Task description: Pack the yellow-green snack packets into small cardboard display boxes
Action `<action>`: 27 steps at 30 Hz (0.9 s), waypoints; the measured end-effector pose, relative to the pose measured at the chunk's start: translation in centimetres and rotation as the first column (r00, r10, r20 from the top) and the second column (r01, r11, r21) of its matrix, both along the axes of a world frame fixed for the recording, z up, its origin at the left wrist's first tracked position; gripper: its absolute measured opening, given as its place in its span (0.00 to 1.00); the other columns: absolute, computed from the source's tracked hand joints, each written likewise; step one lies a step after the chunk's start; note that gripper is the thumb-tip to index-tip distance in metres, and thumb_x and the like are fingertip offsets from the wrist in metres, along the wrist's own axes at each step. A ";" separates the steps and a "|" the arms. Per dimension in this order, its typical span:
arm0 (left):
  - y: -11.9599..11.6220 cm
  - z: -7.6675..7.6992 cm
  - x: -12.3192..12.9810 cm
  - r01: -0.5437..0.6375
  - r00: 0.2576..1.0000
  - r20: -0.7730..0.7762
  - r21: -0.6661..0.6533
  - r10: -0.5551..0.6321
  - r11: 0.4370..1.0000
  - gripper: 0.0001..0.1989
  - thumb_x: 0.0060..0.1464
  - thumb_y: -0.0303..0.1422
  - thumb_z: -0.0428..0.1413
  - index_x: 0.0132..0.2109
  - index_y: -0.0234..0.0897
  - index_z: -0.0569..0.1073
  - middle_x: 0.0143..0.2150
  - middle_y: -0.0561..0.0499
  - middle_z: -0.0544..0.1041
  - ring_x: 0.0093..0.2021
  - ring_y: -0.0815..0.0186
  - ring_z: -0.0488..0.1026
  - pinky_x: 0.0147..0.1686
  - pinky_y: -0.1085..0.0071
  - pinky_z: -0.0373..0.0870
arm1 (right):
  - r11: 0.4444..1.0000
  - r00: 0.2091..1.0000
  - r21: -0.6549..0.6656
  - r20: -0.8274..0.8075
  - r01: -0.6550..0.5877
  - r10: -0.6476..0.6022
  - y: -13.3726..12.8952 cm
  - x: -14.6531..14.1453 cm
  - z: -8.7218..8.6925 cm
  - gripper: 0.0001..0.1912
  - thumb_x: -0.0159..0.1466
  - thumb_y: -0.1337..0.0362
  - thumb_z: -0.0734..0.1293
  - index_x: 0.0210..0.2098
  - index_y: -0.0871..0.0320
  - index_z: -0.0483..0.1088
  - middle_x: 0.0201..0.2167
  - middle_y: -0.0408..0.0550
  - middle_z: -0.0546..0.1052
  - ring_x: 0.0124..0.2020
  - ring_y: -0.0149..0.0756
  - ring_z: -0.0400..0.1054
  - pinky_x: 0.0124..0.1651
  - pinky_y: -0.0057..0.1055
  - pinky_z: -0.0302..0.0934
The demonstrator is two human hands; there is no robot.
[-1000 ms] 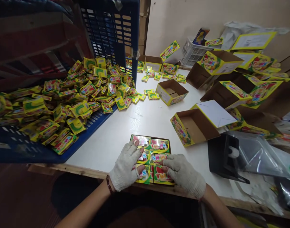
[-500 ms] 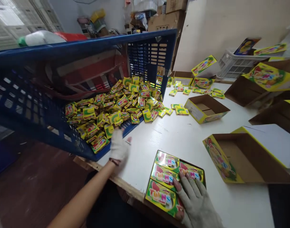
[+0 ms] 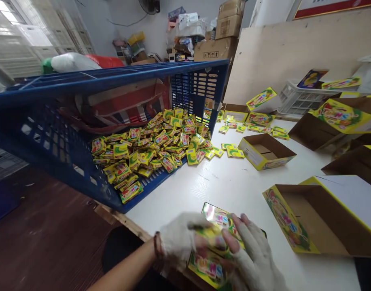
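Around you, a beige wall panel (image 3: pixel 273 52) stood behind the work area and a dark reddish floor (image 3: pixel 51 238) spread at lower left. Your white tabletop (image 3: pixel 185 192), scuffed and glossy, ended in a rough wooden edge. One blue slotted crate (image 3: pixel 143 73) lay tipped on its side at the left. Beyond it were three stacked cardboard cartons (image 3: pixel 215 50), two smaller ones above a larger. One open display box (image 3: pixel 309 220) sat near your right hand (image 3: pixel 252 252), with one smaller open box (image 3: pixel 254 155) mid-table; more at far right overlapped past counting. One white basket (image 3: pixel 306 99) stood at the back. One shallow tray (image 3: pixel 265 233) lay before you at the front edge, filled with TWINS packs (image 3: pixel 208 268), too covered to count. Your right hand, gloved but for its fingertips, rested over them, fingers loosely spread. Your blurred left hand (image 3: pixel 185 236) bent over a yellow pack (image 3: pixel 211 235) there; whether it gripped it, I could not tell. Smallest were the loose packs: an uncountable heap (image 3: pixel 151 145) in the crate, and at least two yellow-green packs (image 3: pixel 235 154) just beside the smaller box.
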State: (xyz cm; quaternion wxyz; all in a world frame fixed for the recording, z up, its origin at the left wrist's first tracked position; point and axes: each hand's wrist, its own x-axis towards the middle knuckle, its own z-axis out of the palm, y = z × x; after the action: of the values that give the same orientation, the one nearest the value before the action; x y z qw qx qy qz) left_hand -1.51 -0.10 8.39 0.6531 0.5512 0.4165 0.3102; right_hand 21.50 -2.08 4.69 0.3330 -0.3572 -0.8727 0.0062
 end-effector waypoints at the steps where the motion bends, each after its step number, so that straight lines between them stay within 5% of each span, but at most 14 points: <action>1: -0.4 0.2 1.1 0.117 0.993 0.029 0.014 -0.118 0.993 0.19 0.53 0.44 0.58 0.44 0.33 0.77 0.40 0.47 0.80 0.40 0.60 0.76 0.40 0.67 0.74 | 0.998 0.999 -0.031 0.006 -0.049 0.049 0.7 -0.2 0.7 0.30 0.63 0.65 0.62 0.64 0.46 0.60 0.55 0.55 0.74 0.55 0.54 0.69 0.52 0.51 0.68; 3: 0.3 -0.1 1.8 0.133 0.990 -0.055 0.125 -0.127 0.983 0.21 0.57 0.46 0.53 0.44 0.32 0.77 0.39 0.48 0.79 0.40 0.61 0.75 0.41 0.67 0.74 | 0.985 0.996 -0.149 0.005 -0.090 0.091 1.9 0.3 1.4 0.22 0.64 0.65 0.60 0.57 0.48 0.69 0.45 0.53 0.79 0.44 0.46 0.75 0.43 0.39 0.73; 5: 2.7 -1.0 0.5 -0.039 0.933 -0.327 0.324 0.151 0.945 0.19 0.60 0.43 0.49 0.47 0.34 0.76 0.43 0.47 0.78 0.44 0.61 0.75 0.47 0.66 0.72 | 0.961 1.000 -0.278 -0.002 -0.002 0.001 2.5 1.8 1.0 0.18 0.65 0.63 0.60 0.52 0.49 0.74 0.41 0.51 0.80 0.39 0.41 0.76 0.38 0.32 0.73; 6: 4.4 -1.6 -0.7 -0.120 0.823 -0.457 0.438 0.336 0.891 0.18 0.60 0.40 0.49 0.49 0.34 0.75 0.47 0.45 0.77 0.48 0.60 0.73 0.51 0.65 0.70 | 0.946 0.998 -0.318 -0.009 0.062 -0.068 2.5 2.7 0.4 0.17 0.65 0.61 0.61 0.50 0.49 0.75 0.40 0.50 0.81 0.37 0.40 0.77 0.36 0.31 0.73; 7: 6.1 -2.2 -2.1 -0.137 0.632 -0.602 0.532 0.487 0.836 0.17 0.58 0.38 0.52 0.52 0.36 0.73 0.51 0.45 0.75 0.53 0.60 0.71 0.55 0.65 0.67 | 0.931 0.991 -0.343 -0.013 0.124 -0.137 2.5 3.6 -0.4 0.16 0.65 0.59 0.61 0.47 0.48 0.76 0.38 0.49 0.81 0.36 0.40 0.77 0.34 0.30 0.73; 8: 7.8 -2.8 -3.6 -0.162 0.524 -0.650 0.558 0.550 0.814 0.21 0.54 0.36 0.55 0.54 0.35 0.71 0.56 0.42 0.71 0.57 0.57 0.67 0.59 0.63 0.63 | 0.918 0.980 -0.352 -0.018 0.181 -0.200 2.3 4.3 -1.3 0.15 0.65 0.58 0.61 0.45 0.48 0.77 0.36 0.48 0.81 0.34 0.40 0.77 0.32 0.30 0.73; 13: 13.1 -5.8 -8.6 -0.192 0.294 -0.775 0.526 0.560 0.829 0.39 0.39 0.41 0.65 0.59 0.33 0.65 0.56 0.37 0.67 0.57 0.47 0.66 0.57 0.57 0.62 | 0.925 0.947 -0.255 -0.082 0.282 -0.312 1.1 5.3 -4.0 0.16 0.65 0.54 0.59 0.36 0.50 0.78 0.35 0.49 0.81 0.34 0.43 0.76 0.35 0.37 0.73; 19: 12.3 -7.9 -9.1 -0.110 0.239 -0.813 0.521 0.531 0.847 0.32 0.46 0.42 0.59 0.57 0.33 0.67 0.53 0.37 0.69 0.54 0.47 0.68 0.51 0.57 0.65 | 0.834 0.919 -0.412 0.021 0.366 -0.393 1.6 5.0 -1.0 0.17 0.67 0.58 0.57 0.31 0.54 0.74 0.28 0.49 0.78 0.30 0.39 0.72 0.33 0.34 0.65; 23: 11.4 -8.8 -9.2 -0.119 0.277 -0.804 0.515 0.527 0.849 0.16 0.54 0.35 0.50 0.49 0.36 0.70 0.45 0.44 0.73 0.46 0.58 0.73 0.45 0.66 0.69 | 0.840 0.925 -0.387 0.154 0.379 -0.346 2.0 4.6 -0.4 0.16 0.66 0.61 0.58 0.28 0.56 0.73 0.28 0.48 0.78 0.31 0.39 0.69 0.36 0.33 0.59; 27: 10.6 -9.0 -8.6 -0.090 0.306 -0.777 0.552 0.550 0.829 0.16 0.55 0.37 0.49 0.49 0.34 0.70 0.47 0.43 0.72 0.47 0.60 0.73 0.46 0.68 0.70 | 0.833 0.907 -0.361 0.118 0.418 -0.404 2.6 5.3 0.2 0.17 0.68 0.61 0.57 0.27 0.57 0.71 0.25 0.47 0.76 0.29 0.36 0.67 0.34 0.31 0.55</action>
State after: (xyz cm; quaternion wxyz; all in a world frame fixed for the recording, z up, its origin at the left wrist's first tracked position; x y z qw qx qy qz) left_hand -10.14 10.49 -0.56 0.1013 0.6524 0.7341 0.1585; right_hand 26.80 0.51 4.92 0.2351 -0.5937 -0.7635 0.0961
